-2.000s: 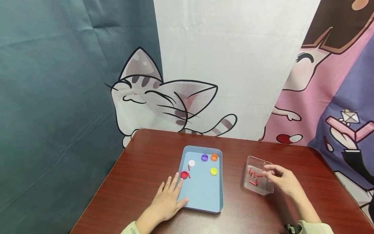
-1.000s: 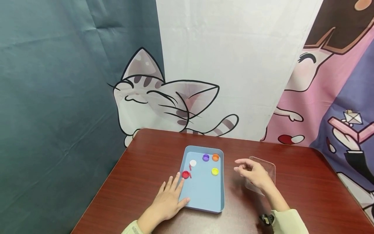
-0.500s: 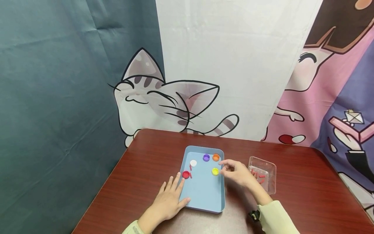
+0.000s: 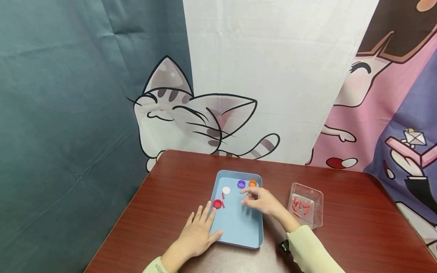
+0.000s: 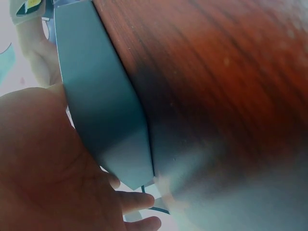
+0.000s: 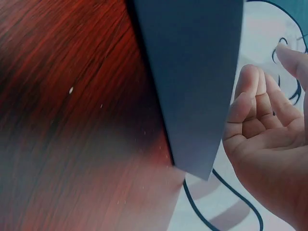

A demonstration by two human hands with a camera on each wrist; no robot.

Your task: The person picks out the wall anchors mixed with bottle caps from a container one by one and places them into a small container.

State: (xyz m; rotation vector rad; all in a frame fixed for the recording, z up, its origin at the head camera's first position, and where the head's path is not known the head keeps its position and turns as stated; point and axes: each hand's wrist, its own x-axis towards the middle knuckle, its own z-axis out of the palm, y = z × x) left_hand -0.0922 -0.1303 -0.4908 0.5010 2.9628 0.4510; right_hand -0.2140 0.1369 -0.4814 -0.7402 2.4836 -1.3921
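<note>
A light blue tray (image 4: 239,227) lies on the dark wooden table (image 4: 164,197). In it are a white cap (image 4: 225,190), a purple cap (image 4: 241,184), an orange cap (image 4: 252,182) and a red cap (image 4: 217,203), with two small red sticks (image 4: 222,204) by the red and white caps. My left hand (image 4: 201,225) rests flat against the tray's left rim, fingers straight. My right hand (image 4: 252,199) hovers over the tray's right half with its fingers curled, and covers the spot where the yellow cap lay. Nothing shows between its fingertips. The right wrist view shows that hand (image 6: 264,144) beside the tray wall (image 6: 192,72).
A clear plastic box (image 4: 312,197) holding several red sticks (image 4: 299,206) stands to the right of the tray. A printed curtain hangs just behind the table's far edge. The left wrist view shows my palm (image 5: 48,159) against the tray's side (image 5: 101,96).
My right hand has left the clear box and travelled left over the tray, now hiding the yellow cap. The left hand has stayed put.
</note>
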